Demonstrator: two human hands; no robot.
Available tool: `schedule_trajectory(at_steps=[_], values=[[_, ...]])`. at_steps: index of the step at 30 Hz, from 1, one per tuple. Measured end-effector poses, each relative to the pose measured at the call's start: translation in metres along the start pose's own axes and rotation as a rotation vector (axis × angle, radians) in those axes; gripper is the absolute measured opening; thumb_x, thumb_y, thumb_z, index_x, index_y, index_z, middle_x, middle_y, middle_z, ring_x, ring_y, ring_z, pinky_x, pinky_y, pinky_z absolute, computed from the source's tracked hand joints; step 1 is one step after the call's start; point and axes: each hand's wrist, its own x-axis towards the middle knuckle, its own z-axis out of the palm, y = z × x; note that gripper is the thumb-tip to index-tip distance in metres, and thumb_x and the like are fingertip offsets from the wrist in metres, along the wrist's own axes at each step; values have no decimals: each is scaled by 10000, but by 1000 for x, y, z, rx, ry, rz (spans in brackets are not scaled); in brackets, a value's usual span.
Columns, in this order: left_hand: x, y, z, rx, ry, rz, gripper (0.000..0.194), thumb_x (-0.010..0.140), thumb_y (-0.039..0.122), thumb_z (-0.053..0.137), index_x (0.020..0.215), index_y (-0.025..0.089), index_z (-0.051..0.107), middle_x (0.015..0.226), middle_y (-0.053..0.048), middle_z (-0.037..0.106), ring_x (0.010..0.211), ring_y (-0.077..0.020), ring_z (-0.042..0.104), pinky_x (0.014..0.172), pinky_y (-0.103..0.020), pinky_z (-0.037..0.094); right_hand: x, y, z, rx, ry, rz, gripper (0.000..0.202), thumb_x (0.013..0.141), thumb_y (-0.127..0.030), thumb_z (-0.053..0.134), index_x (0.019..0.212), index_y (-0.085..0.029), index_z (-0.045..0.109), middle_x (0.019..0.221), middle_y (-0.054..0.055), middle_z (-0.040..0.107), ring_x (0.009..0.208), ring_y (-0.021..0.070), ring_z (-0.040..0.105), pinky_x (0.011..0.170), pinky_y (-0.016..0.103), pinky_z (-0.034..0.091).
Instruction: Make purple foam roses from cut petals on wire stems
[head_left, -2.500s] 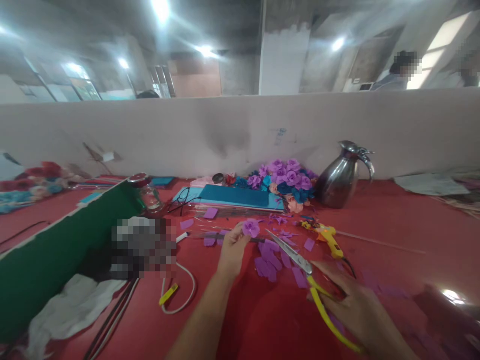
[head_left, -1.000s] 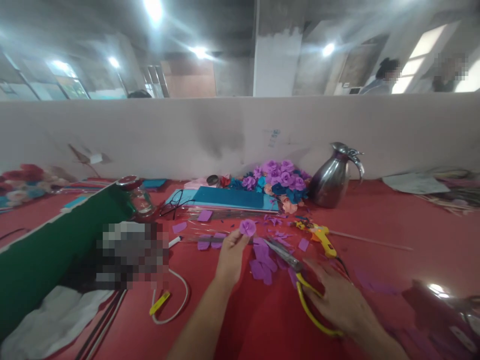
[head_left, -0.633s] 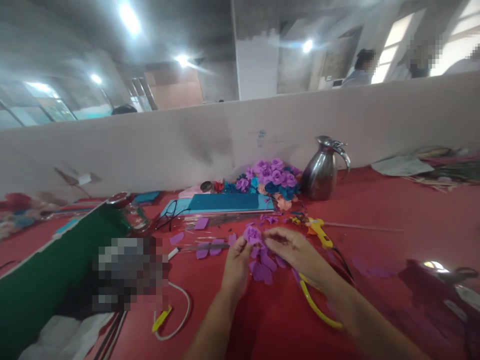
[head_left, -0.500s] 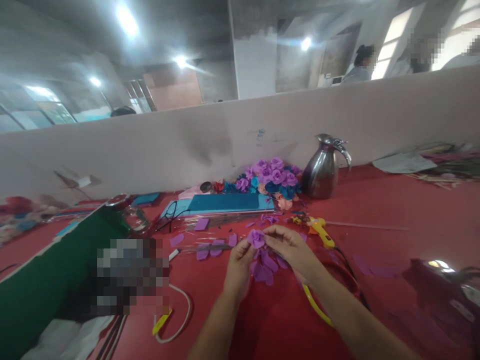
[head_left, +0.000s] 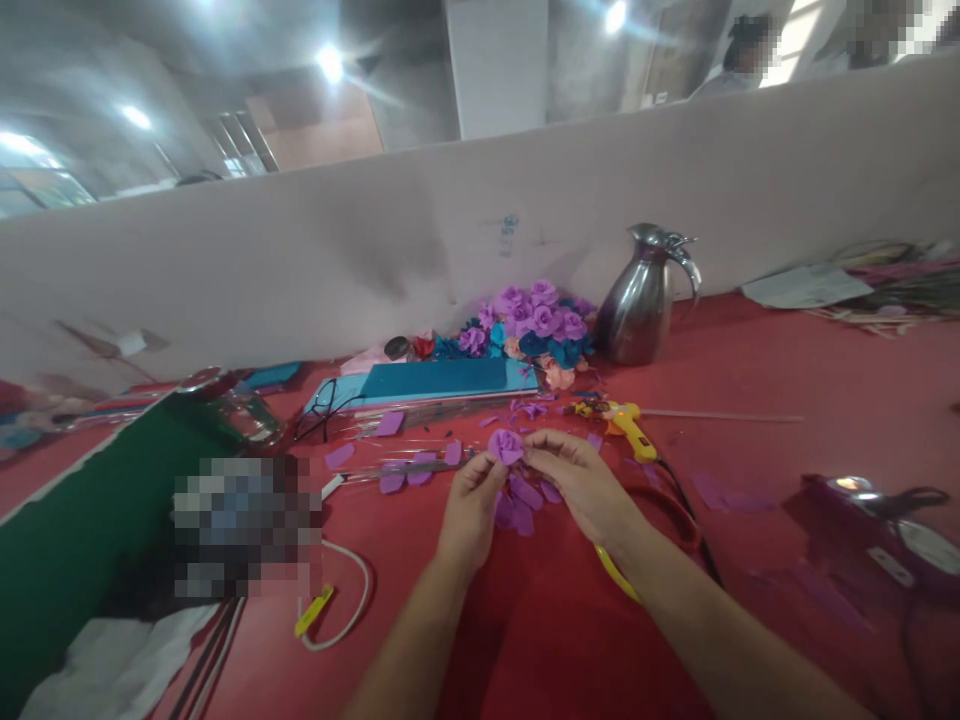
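Note:
A purple paper flower point(head_left: 505, 447) is held up between my two hands over the red table. My left hand point(head_left: 471, 500) pinches its lower left side. On the right, the thumb and fingers of my right hand point(head_left: 574, 478) close on the flower's edge petals. Loose purple petals point(head_left: 517, 508) lie just beneath, partly hidden by my hands. More cut purple pieces point(head_left: 409, 472) are scattered to the left, beside a dark blade-like tool with a white end. A yellow glue gun point(head_left: 632, 430) rests beyond my right hand, with a clear glue stick behind it.
Finished paper flowers point(head_left: 536, 320) are heaped against the partition, behind blue sheets point(head_left: 442, 376). A steel jug point(head_left: 641, 300) stands to their right. Eyeglasses point(head_left: 328, 408), a glass jar and a green panel point(head_left: 97, 490) are on the left. An iron-like appliance point(head_left: 885, 530) sits far right.
The view has tilted down a little, so the table things appear higher. The flower stays between both hands and seems slightly turned, its rosette now facing more upward.

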Motion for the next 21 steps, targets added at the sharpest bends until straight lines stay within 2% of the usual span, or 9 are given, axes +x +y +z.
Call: schedule_trajectory(at_steps=[7, 11, 21], values=[[-1, 4, 2, -16, -34, 0, 192, 711, 280, 744, 878, 188, 731, 851, -36, 711, 777, -160, 638, 741, -274, 479, -1, 1, -2, -201, 3, -75, 156, 689, -345, 710, 704, -191, 687, 704, -7, 623, 703, 138, 529, 708, 278, 398], [0, 5, 2, -9, -67, 9, 180, 739, 263, 720, 906, 199, 733, 894, -37, 713, 819, -163, 634, 769, -274, 469, -2, 3, -2, -168, -17, -79, 153, 712, -348, 695, 699, -197, 689, 671, -20, 587, 665, 125, 493, 671, 263, 378], [1, 9, 7, -53, -85, 27, 174, 691, 306, 760, 816, 191, 718, 784, -30, 694, 810, -174, 622, 753, -282, 469, -3, 2, -1, -189, -45, -139, 123, 715, -320, 677, 661, -209, 677, 722, -1, 599, 743, 156, 532, 721, 280, 406]])
